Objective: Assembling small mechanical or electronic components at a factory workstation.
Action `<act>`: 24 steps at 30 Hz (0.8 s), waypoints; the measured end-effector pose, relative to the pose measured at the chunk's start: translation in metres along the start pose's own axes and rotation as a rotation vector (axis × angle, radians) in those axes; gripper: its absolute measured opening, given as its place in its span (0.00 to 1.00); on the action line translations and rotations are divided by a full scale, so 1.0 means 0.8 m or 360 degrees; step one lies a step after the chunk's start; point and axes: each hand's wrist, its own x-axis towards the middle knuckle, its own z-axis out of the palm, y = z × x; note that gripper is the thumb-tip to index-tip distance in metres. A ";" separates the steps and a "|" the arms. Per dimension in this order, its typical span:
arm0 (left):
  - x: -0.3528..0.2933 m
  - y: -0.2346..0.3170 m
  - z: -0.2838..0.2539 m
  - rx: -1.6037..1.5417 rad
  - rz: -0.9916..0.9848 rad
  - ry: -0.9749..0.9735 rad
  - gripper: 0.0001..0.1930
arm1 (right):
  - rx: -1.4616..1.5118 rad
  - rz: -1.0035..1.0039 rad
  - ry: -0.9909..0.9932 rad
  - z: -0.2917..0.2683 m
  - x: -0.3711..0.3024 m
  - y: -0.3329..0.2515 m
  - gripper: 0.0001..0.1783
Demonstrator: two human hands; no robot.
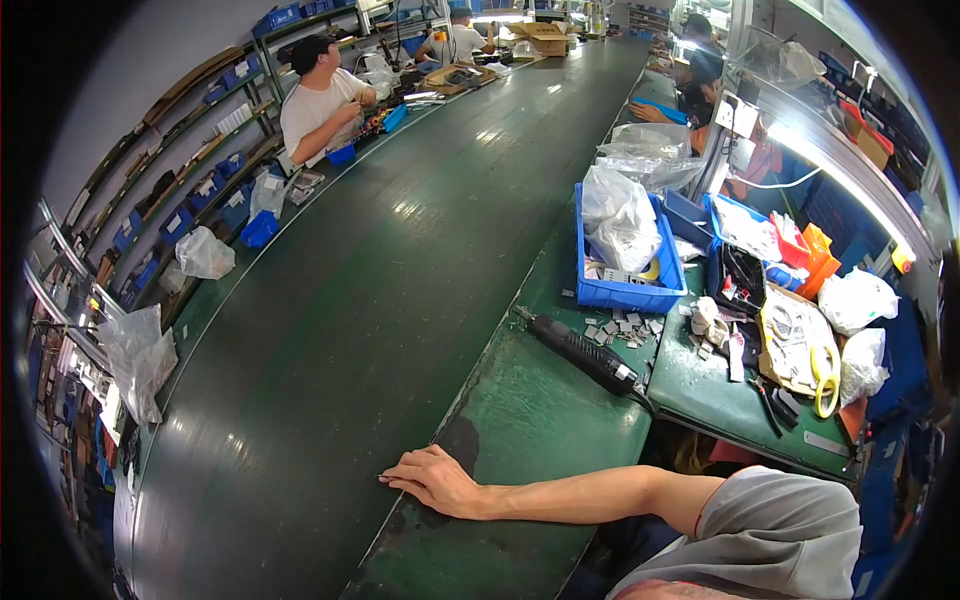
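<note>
My right hand (436,482) reaches in from the lower right and rests palm down where the dark conveyor belt (330,330) meets the green bench strip (540,410). Its fingers are drawn together. A tiny dark tip shows at the fingertips; I cannot make out what it belongs to. Farther up the strip lies a black power screwdriver (590,358), apart from the hand, its bit toward the belt. Small grey flat pieces (625,328) are scattered beside it. My left hand is out of view.
A blue bin (630,293) with plastic bags stands past the screwdriver. On the right bench are a cardboard tray (790,335), yellow tape roll (826,380), pliers (768,405) and white bags (858,300). Co-workers (325,100) sit along the belt; a bag (140,360) hangs over its left edge.
</note>
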 end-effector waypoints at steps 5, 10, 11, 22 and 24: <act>0.001 -0.001 -0.002 0.0121 -0.0006 -0.0014 0.15 | -0.0008 0.0012 -0.0011 -0.001 0.001 0.001 0.13; 0.003 -0.001 -0.004 0.0243 -0.0008 -0.0032 0.15 | 0.0034 0.0001 0.0003 -0.002 0.001 0.002 0.14; 0.003 0.000 -0.004 0.0268 -0.0009 -0.0036 0.15 | 0.0057 -0.0012 0.0022 -0.002 0.002 0.001 0.14; 0.008 0.000 -0.006 0.0531 -0.0009 -0.0069 0.15 | 0.0088 0.0075 -0.0030 -0.004 0.005 0.010 0.13; 0.009 0.001 -0.006 0.0583 -0.0012 -0.0074 0.15 | 0.0075 0.0082 -0.0026 -0.006 0.006 0.008 0.13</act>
